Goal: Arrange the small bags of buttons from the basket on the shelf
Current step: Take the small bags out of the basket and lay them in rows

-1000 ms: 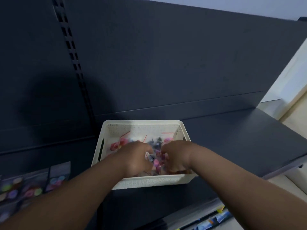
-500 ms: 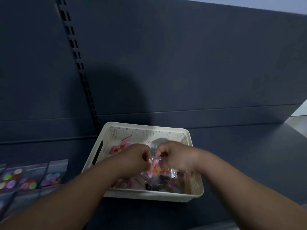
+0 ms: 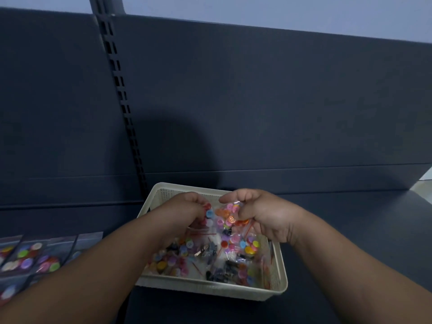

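A cream perforated basket [image 3: 211,289] stands on the dark shelf [image 3: 350,230], holding several clear zip bags of coloured buttons [image 3: 194,253]. Both hands hover over its far half. My left hand [image 3: 187,206] pinches a bag with red, blue and white buttons [image 3: 209,215]. My right hand [image 3: 264,213] grips a bag of orange and pink buttons [image 3: 228,215]. The two bags hang side by side above the basket.
Several button bags [image 3: 35,258] lie flat in rows on the shelf to the left. A slotted upright [image 3: 121,101] runs down the dark back panel. The shelf ends at the right near a pale wall [image 3: 423,181].
The hands have lifted and drawn apart, each now holding its own bag above the basket. The view has shifted right and down, bringing the basket closer.
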`<action>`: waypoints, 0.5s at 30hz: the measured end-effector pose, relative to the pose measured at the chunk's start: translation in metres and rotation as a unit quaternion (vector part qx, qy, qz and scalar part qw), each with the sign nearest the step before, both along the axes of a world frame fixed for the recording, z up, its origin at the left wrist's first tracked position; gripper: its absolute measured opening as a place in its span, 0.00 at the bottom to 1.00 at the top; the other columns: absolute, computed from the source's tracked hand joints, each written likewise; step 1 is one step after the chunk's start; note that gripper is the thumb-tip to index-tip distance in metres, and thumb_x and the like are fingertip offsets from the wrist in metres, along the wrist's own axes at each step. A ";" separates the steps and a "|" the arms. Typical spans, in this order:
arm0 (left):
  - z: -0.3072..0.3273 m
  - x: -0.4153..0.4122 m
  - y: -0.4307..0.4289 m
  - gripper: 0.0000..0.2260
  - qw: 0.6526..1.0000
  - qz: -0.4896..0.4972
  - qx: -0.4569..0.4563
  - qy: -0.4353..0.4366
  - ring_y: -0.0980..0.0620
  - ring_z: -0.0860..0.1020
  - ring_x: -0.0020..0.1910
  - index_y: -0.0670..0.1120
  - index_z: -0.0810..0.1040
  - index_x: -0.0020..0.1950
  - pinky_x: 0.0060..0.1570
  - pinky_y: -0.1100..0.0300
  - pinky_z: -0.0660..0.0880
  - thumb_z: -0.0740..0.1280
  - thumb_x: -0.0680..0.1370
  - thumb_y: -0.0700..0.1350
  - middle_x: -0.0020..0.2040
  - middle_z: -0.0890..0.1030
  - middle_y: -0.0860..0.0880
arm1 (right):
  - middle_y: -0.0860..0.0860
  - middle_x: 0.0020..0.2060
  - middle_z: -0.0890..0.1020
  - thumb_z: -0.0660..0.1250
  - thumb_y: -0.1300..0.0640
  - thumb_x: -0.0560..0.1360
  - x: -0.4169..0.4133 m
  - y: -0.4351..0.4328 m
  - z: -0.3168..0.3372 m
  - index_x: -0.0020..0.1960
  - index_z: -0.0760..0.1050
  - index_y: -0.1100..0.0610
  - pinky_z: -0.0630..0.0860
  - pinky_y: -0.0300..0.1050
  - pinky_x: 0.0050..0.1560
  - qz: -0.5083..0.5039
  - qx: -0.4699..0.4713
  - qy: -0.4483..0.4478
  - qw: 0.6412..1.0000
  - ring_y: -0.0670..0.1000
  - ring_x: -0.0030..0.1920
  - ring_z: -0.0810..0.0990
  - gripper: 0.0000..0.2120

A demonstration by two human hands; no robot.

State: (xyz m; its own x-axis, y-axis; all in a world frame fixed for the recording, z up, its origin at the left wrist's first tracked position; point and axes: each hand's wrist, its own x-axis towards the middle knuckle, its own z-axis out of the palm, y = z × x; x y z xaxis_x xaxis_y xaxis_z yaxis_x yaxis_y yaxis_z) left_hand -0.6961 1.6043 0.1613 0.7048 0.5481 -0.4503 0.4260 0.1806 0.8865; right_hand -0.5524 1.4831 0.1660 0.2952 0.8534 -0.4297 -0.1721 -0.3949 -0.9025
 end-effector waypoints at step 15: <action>0.011 -0.020 -0.011 0.06 0.999 -0.001 -0.032 -0.018 0.48 0.81 0.40 0.46 0.77 0.44 0.44 0.54 0.79 0.72 0.73 0.47 0.40 0.83 0.46 | 0.61 0.42 0.80 0.60 0.75 0.74 -0.017 0.013 0.006 0.58 0.73 0.60 0.78 0.44 0.41 0.044 0.061 0.038 0.996 0.54 0.40 0.80 0.18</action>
